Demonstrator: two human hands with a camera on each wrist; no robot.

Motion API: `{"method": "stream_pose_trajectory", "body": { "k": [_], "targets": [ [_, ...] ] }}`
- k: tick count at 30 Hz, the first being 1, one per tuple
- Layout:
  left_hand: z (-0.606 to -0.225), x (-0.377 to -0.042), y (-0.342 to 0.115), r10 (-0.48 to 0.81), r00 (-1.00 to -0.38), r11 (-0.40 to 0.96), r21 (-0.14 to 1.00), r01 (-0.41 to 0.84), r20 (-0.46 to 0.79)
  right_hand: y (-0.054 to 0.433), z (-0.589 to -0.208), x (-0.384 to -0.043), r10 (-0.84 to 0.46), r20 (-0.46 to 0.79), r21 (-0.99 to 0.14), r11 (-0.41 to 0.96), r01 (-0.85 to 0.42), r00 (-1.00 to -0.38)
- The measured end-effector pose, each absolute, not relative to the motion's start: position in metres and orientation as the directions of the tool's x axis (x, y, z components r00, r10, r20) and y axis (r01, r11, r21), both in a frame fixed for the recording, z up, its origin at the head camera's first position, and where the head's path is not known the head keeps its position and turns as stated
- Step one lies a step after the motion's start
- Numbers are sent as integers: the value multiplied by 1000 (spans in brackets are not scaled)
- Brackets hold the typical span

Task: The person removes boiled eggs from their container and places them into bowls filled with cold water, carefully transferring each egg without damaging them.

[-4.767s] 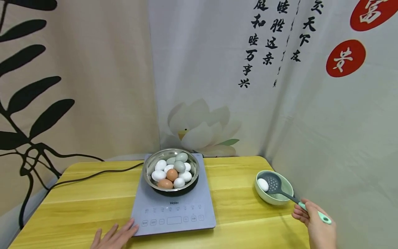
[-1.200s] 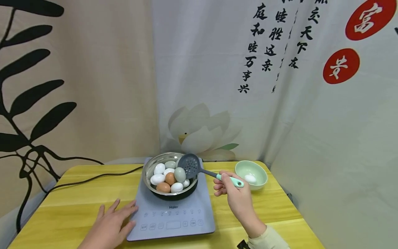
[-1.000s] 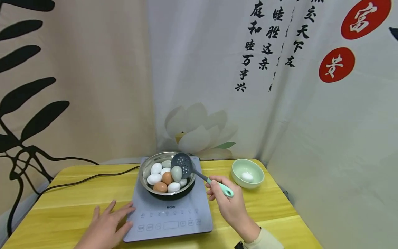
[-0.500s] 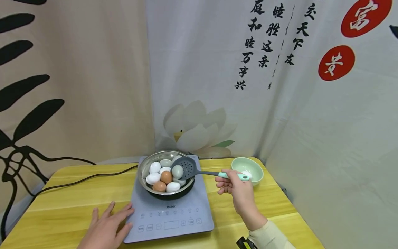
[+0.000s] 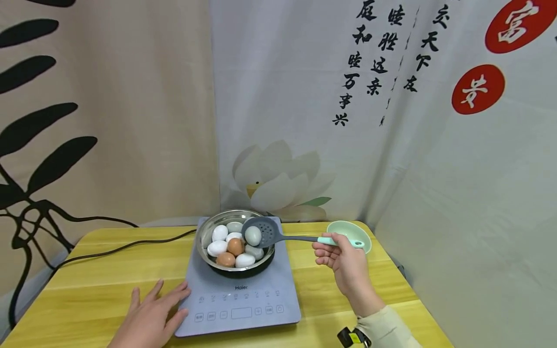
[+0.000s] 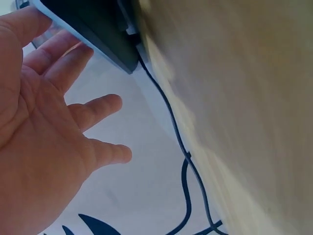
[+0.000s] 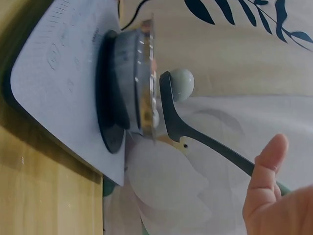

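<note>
My right hand (image 5: 348,266) grips the mint handle of a grey slotted skimmer (image 5: 271,234). On the skimmer's head rests a pale greenish egg (image 7: 182,84), raised just above the rim of a steel pan (image 7: 132,81). Several white, brown and greenish eggs (image 5: 225,259) lie in the pan, which stands on a grey-blue induction cooker (image 5: 239,299). My left hand (image 5: 150,311) has its fingers spread, with fingertips at the cooker's left edge; the left wrist view shows its palm and fingers beside that edge.
A light green bowl (image 5: 344,228) stands at the table's back right, partly hidden behind my right hand. A black cord (image 5: 126,248) runs left from the cooker across the wooden table (image 5: 109,270). Printed curtains (image 5: 278,96) hang behind and at the right.
The skimmer has gone from the green bowl to the pan and lifted a greenish egg. Lately my right hand has shifted right, levelling the handle. The left hand stays at the cooker's edge.
</note>
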State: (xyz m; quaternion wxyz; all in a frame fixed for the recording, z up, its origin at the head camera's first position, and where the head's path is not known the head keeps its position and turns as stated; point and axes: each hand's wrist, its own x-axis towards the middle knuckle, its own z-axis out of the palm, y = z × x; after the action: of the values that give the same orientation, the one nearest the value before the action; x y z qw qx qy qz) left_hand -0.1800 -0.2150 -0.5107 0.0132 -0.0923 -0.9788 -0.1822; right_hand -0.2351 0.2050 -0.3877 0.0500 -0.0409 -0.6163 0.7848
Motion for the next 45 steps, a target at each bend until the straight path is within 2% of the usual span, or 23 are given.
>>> {"method": "stream_pose_trajectory", "body": {
  "k": [6, 15, 19, 23, 27, 31, 40, 45],
  "targets": [
    [-511, -178, -213, 164, -984, 926, 334, 177, 69, 239, -370, -231, 143, -21, -972, -234, -14, -990],
    [-513, -176, -215, 171, -981, 931, 312, 191, 91, 327, -353, -218, 189, -16, -962, -271, -37, -982],
    [-513, -175, -220, 187, -978, 935, 289, 207, 97, 360, -359, -218, 268, -16, -964, -261, -56, -963],
    [-511, -176, -223, 201, -976, 938, 269, 217, 86, 380, -370, -219, 383, -58, -980, -197, -20, -922],
    [-508, -180, -221, 224, -973, 938, 257, 232, 61, 390, -381, -221, 461, -100, -989, -145, 36, -882],
    [-502, -184, -218, 257, -965, 936, 235, 261, 49, 393, -392, -223, 487, -89, -993, -109, 40, -869],
    [-493, -186, -222, 267, -964, 927, 279, 252, -17, 368, -410, -230, 424, 49, -998, 46, -32, -904],
    [-491, -184, -222, 271, -963, 926, 275, 258, -10, 353, -418, -226, 352, 175, -969, 229, -97, -920]
  ]
}}
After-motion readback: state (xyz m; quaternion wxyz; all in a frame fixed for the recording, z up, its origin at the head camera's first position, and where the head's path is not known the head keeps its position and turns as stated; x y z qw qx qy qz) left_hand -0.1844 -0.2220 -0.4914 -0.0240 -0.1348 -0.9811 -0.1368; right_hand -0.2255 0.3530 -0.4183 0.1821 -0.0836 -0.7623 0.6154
